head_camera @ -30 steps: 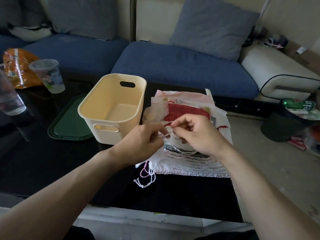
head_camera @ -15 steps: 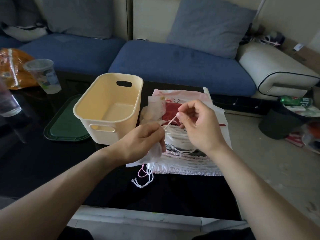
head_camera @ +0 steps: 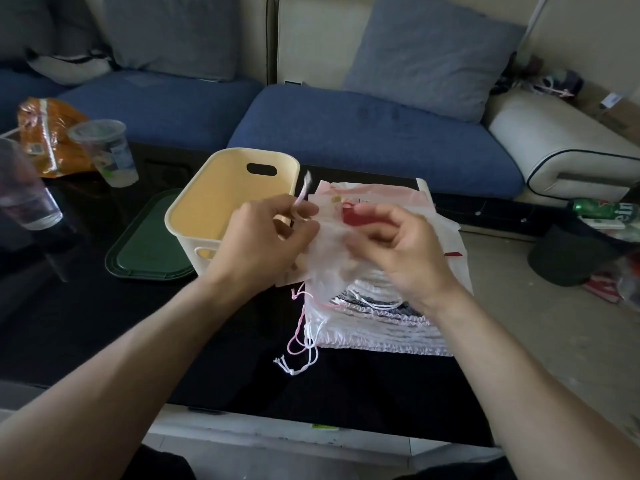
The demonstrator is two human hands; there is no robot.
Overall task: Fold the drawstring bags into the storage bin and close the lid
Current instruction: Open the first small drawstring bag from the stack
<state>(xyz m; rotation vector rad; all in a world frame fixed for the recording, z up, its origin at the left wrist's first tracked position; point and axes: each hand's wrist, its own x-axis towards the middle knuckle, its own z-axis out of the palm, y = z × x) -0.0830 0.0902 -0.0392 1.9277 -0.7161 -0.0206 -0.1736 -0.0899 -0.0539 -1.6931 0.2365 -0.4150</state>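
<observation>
A small sheer white drawstring bag (head_camera: 327,258) hangs lifted between my hands, above a flat pile of drawstring bags (head_camera: 391,323) on the black table. My left hand (head_camera: 263,242) pinches the bag's pale cord, whose end sticks up by the bin. My right hand (head_camera: 394,247) grips the bag's right side with curled fingers. The cream storage bin (head_camera: 194,209) stands open and empty just left of the pile. Its dark green lid (head_camera: 145,244) lies flat on the table to the bin's left. Loose pink and white cords (head_camera: 301,348) trail off the pile toward me.
Two plastic cups (head_camera: 107,150) (head_camera: 24,192) and an orange snack bag (head_camera: 45,133) sit at the table's far left. A blue sofa (head_camera: 346,129) runs behind the table. A green can (head_camera: 602,209) and clutter lie on the floor at right.
The small sheer bag has come up off the pile. My left hand rose and now pinches the cord; my right hand moved down onto the bag's side.
</observation>
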